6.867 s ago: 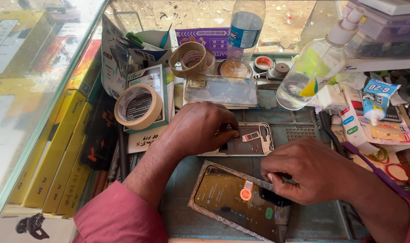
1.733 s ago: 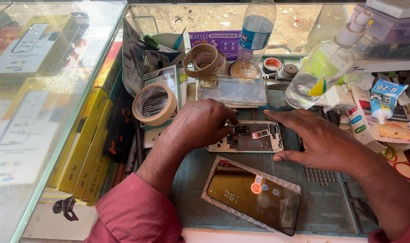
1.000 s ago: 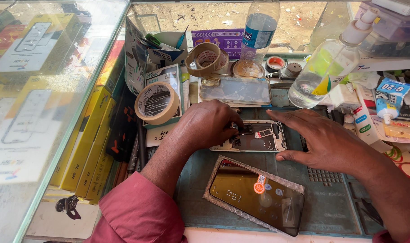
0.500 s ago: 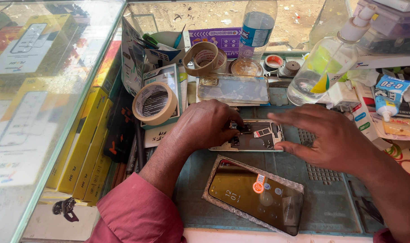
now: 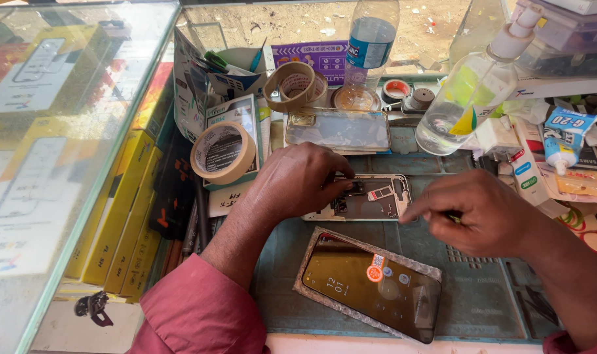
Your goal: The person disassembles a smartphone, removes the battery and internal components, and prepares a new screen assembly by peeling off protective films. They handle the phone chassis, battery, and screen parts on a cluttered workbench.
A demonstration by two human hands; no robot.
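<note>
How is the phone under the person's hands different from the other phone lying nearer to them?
The opened phone lies with its insides bared; the screen phone shows a whole dark glass face with round stickers. The left hand rests on the opened phone, with the right hand beside it; nothing touches the screen phone. The opened phone lies square to the mat's edge, the screen phone askew. Both lie flat on the green mat.

The opened phone (image 5: pixel 367 196) shows bare metal and plastic parts inside. The screen panel (image 5: pixel 370 285) is glossy glass with a rough, crinkled foil edge. The mat (image 5: pixel 482 308) looks matt rubber. The tape roll (image 5: pixel 224 152) is dull paper. The dispenser bottle (image 5: pixel 465 98) is clear, shiny plastic.
</note>
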